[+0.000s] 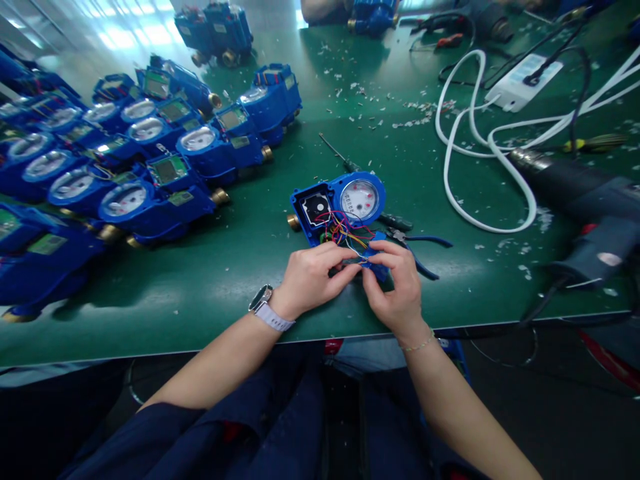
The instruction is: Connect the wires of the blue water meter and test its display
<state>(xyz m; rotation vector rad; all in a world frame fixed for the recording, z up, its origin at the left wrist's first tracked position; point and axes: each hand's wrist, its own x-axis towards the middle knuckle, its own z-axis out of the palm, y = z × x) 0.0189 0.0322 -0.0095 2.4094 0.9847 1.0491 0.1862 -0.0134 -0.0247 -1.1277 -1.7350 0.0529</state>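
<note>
An opened blue water meter (340,203) with a round dial lies on the green table (240,267) in front of me. Red, yellow and other thin wires (345,233) spill from its open housing toward me. My left hand (310,277), with a watch on the wrist, pinches the wires and a small part. My right hand (395,287) is closed on a blue cover piece (377,263) at the wires' end. Both hands touch just in front of the meter.
Several blue meters (145,160) crowd the left of the table. Blue-handled pliers (420,243) and a thin screwdriver (340,157) lie beside the open meter. A heat gun (585,200), white cable (480,140) and power strip (520,83) sit right. Another person's arm (325,10) shows at the far edge.
</note>
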